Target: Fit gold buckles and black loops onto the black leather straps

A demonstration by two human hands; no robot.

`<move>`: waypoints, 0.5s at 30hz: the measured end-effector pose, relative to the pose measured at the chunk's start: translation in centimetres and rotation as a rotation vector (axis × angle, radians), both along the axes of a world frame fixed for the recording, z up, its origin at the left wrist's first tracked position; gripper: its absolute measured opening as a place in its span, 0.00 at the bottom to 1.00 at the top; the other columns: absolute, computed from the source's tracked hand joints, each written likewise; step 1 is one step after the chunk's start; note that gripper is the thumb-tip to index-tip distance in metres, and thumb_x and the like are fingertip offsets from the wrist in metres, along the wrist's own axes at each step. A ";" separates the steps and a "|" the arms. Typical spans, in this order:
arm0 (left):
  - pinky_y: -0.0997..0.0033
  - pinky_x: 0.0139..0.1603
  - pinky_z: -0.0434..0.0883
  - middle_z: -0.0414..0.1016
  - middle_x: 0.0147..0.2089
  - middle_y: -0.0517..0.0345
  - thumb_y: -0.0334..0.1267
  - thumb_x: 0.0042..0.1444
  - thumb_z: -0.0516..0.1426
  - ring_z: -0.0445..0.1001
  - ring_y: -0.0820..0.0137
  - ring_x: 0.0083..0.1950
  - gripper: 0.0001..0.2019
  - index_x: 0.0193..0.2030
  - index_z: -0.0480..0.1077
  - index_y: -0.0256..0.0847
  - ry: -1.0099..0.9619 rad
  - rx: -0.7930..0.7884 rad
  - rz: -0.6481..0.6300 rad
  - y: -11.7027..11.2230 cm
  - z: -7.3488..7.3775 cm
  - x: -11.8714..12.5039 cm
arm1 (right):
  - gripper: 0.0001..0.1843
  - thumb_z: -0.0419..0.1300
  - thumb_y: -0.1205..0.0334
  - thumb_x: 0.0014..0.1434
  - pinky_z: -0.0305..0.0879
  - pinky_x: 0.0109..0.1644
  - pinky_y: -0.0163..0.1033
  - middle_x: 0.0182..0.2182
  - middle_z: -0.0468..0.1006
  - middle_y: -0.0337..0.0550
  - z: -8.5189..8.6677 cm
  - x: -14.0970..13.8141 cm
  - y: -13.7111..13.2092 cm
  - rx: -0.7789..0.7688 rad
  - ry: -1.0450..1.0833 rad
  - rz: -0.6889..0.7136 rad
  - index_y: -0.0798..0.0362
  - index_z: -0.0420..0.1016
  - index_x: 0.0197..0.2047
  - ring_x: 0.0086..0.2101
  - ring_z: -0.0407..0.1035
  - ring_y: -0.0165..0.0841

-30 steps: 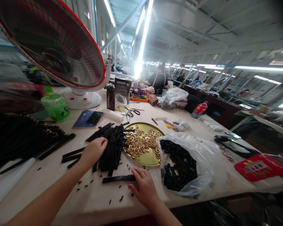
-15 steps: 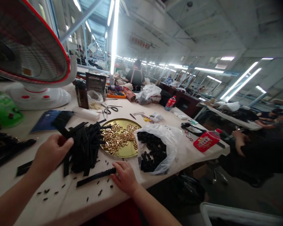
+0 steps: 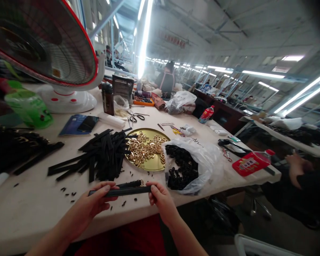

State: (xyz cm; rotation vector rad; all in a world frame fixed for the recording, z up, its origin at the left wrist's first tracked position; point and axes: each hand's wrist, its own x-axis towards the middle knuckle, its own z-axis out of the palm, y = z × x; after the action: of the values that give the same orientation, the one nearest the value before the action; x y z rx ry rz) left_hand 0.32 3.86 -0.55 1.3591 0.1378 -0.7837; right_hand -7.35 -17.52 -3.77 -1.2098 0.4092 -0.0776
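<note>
A flat black strap (image 3: 128, 191) is stretched level between my two hands near the table's front edge. My left hand (image 3: 97, 197) pinches its left end, and my right hand (image 3: 159, 196) pinches its right end. Just behind it shows a second black strap (image 3: 130, 184) with a small gold fitting at its tip; whether a hand touches it I cannot tell. Beyond lies a pile of black strips (image 3: 106, 153). A round gold tray (image 3: 152, 165) holds many gold buckles (image 3: 138, 149). To the right, an open plastic bag (image 3: 208, 156) contains small black loops (image 3: 182, 170).
A fan (image 3: 66, 96) and a green jug (image 3: 29, 106) stand at the left, near finished-looking black straps (image 3: 16, 145). Scissors (image 3: 136, 116) lie behind the tray. A red bottle (image 3: 252, 163) lies near the right edge. Another person's arm (image 3: 296, 169) shows at far right.
My left hand has come from the strip pile to the front with a strap. My right hand now grips that strap's other end. A phone shows on the blue booklet; the view has turned left.
</note>
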 end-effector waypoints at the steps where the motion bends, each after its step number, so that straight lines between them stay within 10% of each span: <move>1: 0.76 0.30 0.68 0.78 0.35 0.58 0.45 0.47 0.59 0.75 0.68 0.37 0.16 0.42 0.69 0.44 0.011 0.025 -0.081 0.4 0.2 0.3 | 0.20 0.59 0.50 0.48 0.49 0.22 0.31 0.17 0.64 0.33 -0.1 0.1 -0.5 -0.008 0.006 0.011 0.58 0.71 0.38 0.17 0.54 0.23; 8: 0.67 0.43 0.70 0.71 0.52 0.55 0.53 0.43 0.58 0.71 0.57 0.50 0.25 0.48 0.70 0.46 0.086 -0.061 -0.540 0.9 1.8 1.8 | 0.22 0.56 0.48 0.51 0.45 0.21 0.31 0.14 0.58 0.30 -0.8 0.9 -2.7 -0.210 -0.009 -0.010 0.58 0.70 0.41 0.17 0.50 0.23; 15: 0.78 0.16 0.56 0.65 0.17 0.68 0.51 0.45 0.54 0.60 0.76 0.15 0.20 0.41 0.66 0.40 -0.153 0.196 -0.717 -6.3 -1.5 0.4 | 0.21 0.47 0.50 0.59 0.56 0.24 0.31 0.20 0.66 0.35 -0.4 1.8 -3.5 -0.583 -0.033 0.216 0.55 0.68 0.47 0.20 0.59 0.26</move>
State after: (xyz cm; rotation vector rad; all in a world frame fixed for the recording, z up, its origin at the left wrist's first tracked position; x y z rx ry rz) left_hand 0.75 -2.43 -2.09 1.6692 -0.4279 -1.2767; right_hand -5.59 -21.07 -4.16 -1.8186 0.2279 -0.0307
